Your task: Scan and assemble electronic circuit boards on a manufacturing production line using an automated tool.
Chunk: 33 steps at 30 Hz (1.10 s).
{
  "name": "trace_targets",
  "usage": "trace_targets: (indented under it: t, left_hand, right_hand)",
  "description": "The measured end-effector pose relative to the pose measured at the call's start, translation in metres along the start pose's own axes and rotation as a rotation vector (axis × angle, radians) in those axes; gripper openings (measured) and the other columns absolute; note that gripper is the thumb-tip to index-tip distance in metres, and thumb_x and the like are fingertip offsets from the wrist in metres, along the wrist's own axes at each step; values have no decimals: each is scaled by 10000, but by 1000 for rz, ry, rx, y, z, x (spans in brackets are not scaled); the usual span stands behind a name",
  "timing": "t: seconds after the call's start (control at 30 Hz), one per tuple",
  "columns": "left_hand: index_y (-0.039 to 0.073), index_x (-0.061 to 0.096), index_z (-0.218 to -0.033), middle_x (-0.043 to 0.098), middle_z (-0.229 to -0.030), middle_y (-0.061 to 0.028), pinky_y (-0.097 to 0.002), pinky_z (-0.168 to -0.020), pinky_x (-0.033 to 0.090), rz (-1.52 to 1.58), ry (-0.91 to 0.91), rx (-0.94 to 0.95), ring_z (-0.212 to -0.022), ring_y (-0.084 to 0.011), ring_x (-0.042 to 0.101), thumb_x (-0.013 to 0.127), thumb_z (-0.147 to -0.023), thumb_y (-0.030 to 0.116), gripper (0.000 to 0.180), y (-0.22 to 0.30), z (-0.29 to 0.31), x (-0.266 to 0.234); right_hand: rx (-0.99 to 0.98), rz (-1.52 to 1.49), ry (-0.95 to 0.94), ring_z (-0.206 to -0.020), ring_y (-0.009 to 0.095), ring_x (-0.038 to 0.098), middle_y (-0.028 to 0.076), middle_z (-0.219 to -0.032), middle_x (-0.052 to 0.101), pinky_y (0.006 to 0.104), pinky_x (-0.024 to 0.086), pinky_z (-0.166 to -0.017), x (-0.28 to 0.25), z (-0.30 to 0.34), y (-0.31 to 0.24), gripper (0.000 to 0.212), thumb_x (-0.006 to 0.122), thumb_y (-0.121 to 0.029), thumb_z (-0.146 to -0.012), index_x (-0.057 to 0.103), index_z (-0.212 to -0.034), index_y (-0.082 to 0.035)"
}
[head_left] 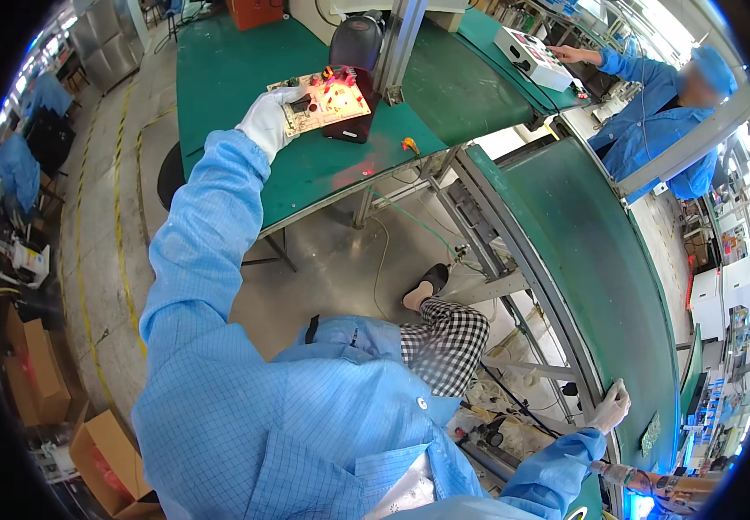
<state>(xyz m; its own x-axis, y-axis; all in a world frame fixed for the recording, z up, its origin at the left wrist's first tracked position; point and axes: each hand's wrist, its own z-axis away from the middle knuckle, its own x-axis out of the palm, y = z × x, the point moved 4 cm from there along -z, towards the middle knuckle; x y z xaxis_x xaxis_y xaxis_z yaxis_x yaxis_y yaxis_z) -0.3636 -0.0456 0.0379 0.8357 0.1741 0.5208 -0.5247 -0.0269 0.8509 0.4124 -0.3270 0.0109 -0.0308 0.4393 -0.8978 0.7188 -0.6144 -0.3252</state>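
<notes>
Left glove: the circuit board [336,102] is grasped at its left edge by the left hand [269,121].
Board position: held just right of the grip, over the green table [227,74], its face lit red; the black scanner [357,41] is placed beyond it.
Board handling: judged light, stiff and fragile; raised parts are seen along its far edge, so bare rims are best gripped and components left unpressed.
Right glove: the right hand [610,407] is set at the near edge of the conveyor belt [578,230], fingers curled; whether anything is pinched cannot be told.
Green board: a small green board [650,435] is seen on the belt, right of that hand, untouched.
Orange piece: a small orange piece [409,145] is left on the table, right of the left grip.
</notes>
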Motion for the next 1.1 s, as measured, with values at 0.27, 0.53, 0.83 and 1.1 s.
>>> trace_targets:
  t: [0.27, 0.53, 0.83, 1.1]
  left_hand:
    - [-91, 460, -1262, 591, -1177, -240, -477, -920, 521, 257, -241, -135, -1062, -362, 613, 485, -886, 94, 420, -30, 24, 32]
    - [-117, 407, -1304, 574, -1212, -261, -475, -981, 479, 197, -420, -592, -1100, -363, 598, 532, -844, 18, 495, -117, 126, 121]
    - [-60, 489, -1274, 617, -1174, -182, -399, -919, 531, 207, -726, -868, -1060, -275, 628, 576, -870, -10, 415, -191, 218, 248]
    - [-28, 609, -1152, 658, -1094, -120, -310, -877, 521, -201, -1195, -318, -1015, -186, 620, 600, -881, 33, 278, -210, 257, 277]
  right_hand:
    - [131, -1941, -123, -1327, 321, 351, 153, -1506, 271, 411, 304, -1085, -126, 40, -42, 704, 538, -385, -928, 249, -1478, -55]
    - [-190, -1592, -199, -868, 246, 521, 112, -996, 511, 369, 481, -741, -158, 109, -93, 738, 643, -399, -868, 341, -1433, -31]
    - [-137, -1572, 134, -517, 25, 383, -12, -711, 508, 184, 364, -442, -130, 116, -187, 452, 518, -221, -950, 471, -1324, 28]
    - [-376, -1403, 297, -483, 131, 515, 83, -817, 642, 226, 412, -359, -113, 110, -227, 475, 402, -312, -979, 519, -1264, 50]
